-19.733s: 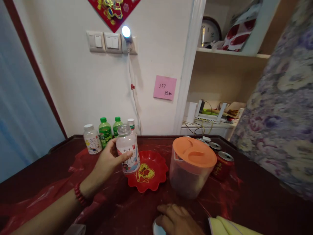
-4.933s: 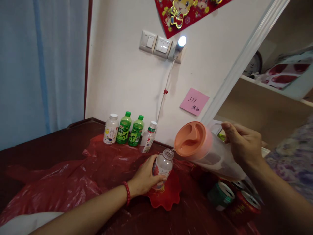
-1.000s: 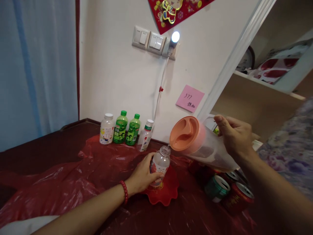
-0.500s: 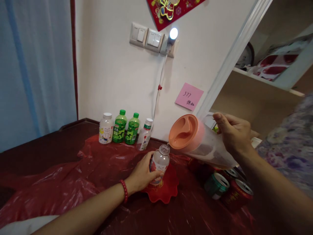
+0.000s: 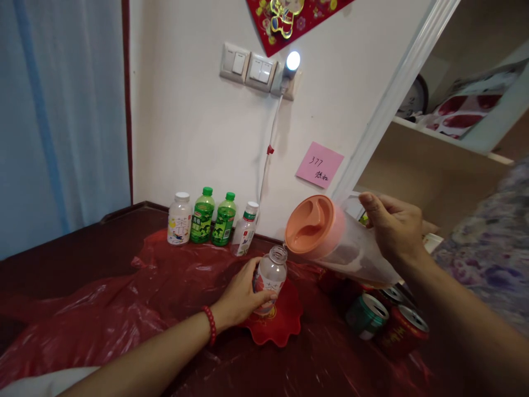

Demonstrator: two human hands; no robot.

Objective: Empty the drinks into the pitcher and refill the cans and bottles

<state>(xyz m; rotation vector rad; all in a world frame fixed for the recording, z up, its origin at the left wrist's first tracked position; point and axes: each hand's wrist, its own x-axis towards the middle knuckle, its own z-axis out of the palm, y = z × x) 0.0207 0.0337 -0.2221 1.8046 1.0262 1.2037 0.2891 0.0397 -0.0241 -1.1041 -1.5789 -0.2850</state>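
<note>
My left hand [image 5: 243, 295] is closed around a clear plastic bottle [image 5: 273, 271] with a printed label and no cap. That bottle is over a red scalloped dish [image 5: 281, 325]. On the right, my right hand [image 5: 394, 229] grips a translucent pitcher [image 5: 355, 248] by its far end, where the handle is mostly hidden. The pitcher is tipped to the left, its orange lid [image 5: 311, 225] facing me. Its spout is right at the bottle's open mouth, and a little liquid shows there. Some liquid lies along the pitcher's lower side.
Along the wall stand a white-capped bottle [image 5: 179, 219], two green bottles [image 5: 223, 220] and a slimmer clear bottle [image 5: 245, 230]. Several drink cans [image 5: 367, 317] sit below the pitcher. Red plastic film [image 5: 124, 309] covers much of the table. A white cable [image 5: 264, 171] hangs behind.
The whole view has shifted slightly. Both hands, the bottle and the tilted pitcher keep nearly the same positions relative to each other.
</note>
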